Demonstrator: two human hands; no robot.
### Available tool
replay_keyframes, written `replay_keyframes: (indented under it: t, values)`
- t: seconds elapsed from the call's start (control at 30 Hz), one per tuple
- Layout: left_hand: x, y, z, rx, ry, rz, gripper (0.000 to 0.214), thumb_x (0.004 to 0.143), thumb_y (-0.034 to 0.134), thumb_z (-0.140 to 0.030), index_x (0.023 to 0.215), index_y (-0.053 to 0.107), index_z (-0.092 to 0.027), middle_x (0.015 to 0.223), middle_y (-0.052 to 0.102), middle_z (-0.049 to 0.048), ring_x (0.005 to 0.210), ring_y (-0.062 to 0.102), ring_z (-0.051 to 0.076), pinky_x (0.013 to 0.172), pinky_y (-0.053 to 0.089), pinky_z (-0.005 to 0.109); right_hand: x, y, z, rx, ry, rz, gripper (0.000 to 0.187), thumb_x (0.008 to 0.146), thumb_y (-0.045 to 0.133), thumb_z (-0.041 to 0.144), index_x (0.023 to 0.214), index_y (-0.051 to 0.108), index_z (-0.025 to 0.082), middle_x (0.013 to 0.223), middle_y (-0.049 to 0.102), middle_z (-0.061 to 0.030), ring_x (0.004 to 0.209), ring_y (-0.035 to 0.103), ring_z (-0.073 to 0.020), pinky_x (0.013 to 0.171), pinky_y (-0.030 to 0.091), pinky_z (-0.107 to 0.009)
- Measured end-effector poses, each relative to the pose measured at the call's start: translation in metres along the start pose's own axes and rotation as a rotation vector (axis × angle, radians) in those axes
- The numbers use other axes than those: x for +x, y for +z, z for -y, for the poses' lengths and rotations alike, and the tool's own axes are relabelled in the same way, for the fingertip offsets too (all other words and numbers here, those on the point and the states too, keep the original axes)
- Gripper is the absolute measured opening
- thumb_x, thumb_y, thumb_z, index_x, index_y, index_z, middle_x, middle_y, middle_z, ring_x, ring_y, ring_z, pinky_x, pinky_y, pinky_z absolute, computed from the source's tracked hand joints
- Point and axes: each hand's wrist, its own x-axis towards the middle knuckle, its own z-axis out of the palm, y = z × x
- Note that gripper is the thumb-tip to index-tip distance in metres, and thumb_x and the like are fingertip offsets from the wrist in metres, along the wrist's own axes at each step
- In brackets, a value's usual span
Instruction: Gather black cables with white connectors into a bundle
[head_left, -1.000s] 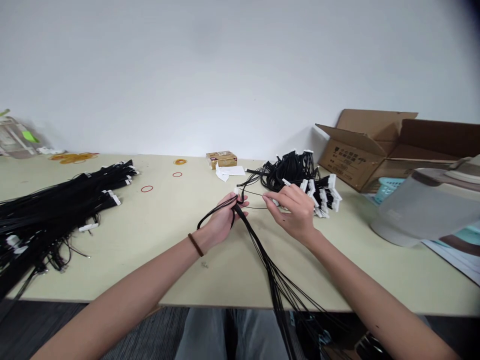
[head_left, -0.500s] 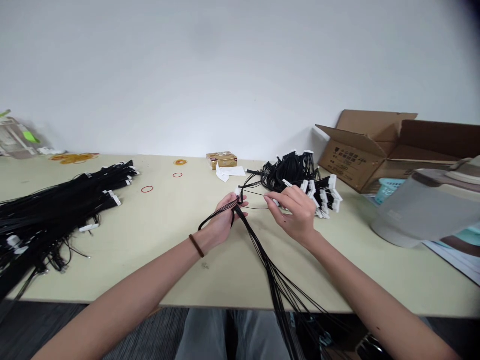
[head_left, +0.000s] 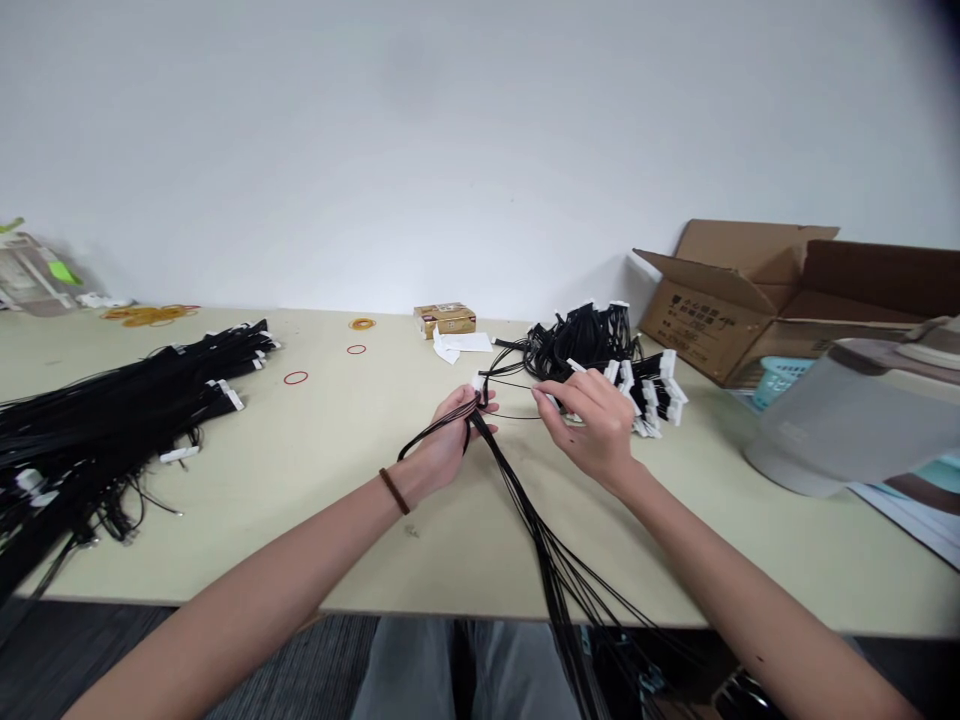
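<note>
My left hand (head_left: 450, 435) is closed round a black wire harness (head_left: 525, 505), whose white connector (head_left: 478, 382) pokes up past the fingers. From there the loose wires run down over the table's front edge. To the right, my right hand (head_left: 592, 420) pinches a thin black wire between thumb and forefinger. That wire stretches across the gap from the left hand. Behind the right hand lies a pile of coiled black harnesses (head_left: 581, 340) with white connectors.
Long black harnesses (head_left: 135, 400) cover the table's left side. Red rubber bands (head_left: 296, 378) and yellow rubber bands (head_left: 150, 316) lie farther back. A gold tissue pack (head_left: 445, 319) rests near the wall. An open cardboard box (head_left: 705, 315) and a large grey container (head_left: 832, 420) stand at right.
The whole view has shifted very slightly. Both hands keep the same hold, with the thin wire still stretched between them.
</note>
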Motion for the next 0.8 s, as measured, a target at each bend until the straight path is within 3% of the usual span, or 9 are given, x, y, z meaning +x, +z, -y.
replay_keyframes:
  t: [0.27, 0.5, 0.67, 0.8]
  values:
    - [0.002, -0.003, 0.003, 0.061, 0.076, -0.008, 0.025, 0.077, 0.053, -0.04, 0.082, 0.055, -0.015, 0.103, 0.055, 0.0077, 0.084, 0.053, 0.013, 0.061, 0.045, 0.023, -0.002, 0.002, 0.002, -0.008, 0.019, 0.042, 0.005, 0.08, 0.055, 0.017, 0.078, 0.058, 0.019, 0.058, 0.049, 0.0004, 0.056, 0.039, -0.0116, 0.054, 0.032, -0.026]
    - [0.003, -0.006, 0.008, 0.095, 0.107, 0.057, 0.026, 0.076, 0.054, -0.042, 0.081, 0.055, -0.016, 0.097, 0.053, 0.0061, 0.085, 0.052, 0.013, 0.061, 0.043, 0.021, -0.006, 0.006, 0.007, -0.052, -0.011, 0.127, 0.005, 0.081, 0.054, 0.019, 0.08, 0.058, 0.019, 0.065, 0.052, -0.001, 0.063, 0.04, -0.0134, 0.058, 0.034, -0.026]
    - [0.0, -0.003, 0.007, 0.126, 0.087, 0.165, 0.026, 0.075, 0.056, -0.042, 0.076, 0.054, -0.017, 0.083, 0.051, 0.0024, 0.075, 0.05, 0.011, 0.059, 0.041, 0.021, -0.006, 0.008, 0.01, -0.059, -0.001, 0.11, 0.005, 0.079, 0.056, 0.02, 0.075, 0.058, 0.02, 0.084, 0.058, -0.0055, 0.083, 0.046, -0.0184, 0.07, 0.04, -0.031]
    - [-0.003, -0.002, 0.006, 0.162, 0.046, 0.274, 0.026, 0.074, 0.056, -0.042, 0.075, 0.055, -0.017, 0.077, 0.05, 0.0007, 0.069, 0.047, 0.01, 0.06, 0.039, 0.022, -0.007, 0.011, 0.011, 0.082, 0.005, 0.21, 0.008, 0.082, 0.05, 0.017, 0.074, 0.053, 0.019, 0.102, 0.06, -0.008, 0.101, 0.048, -0.0214, 0.083, 0.041, -0.037]
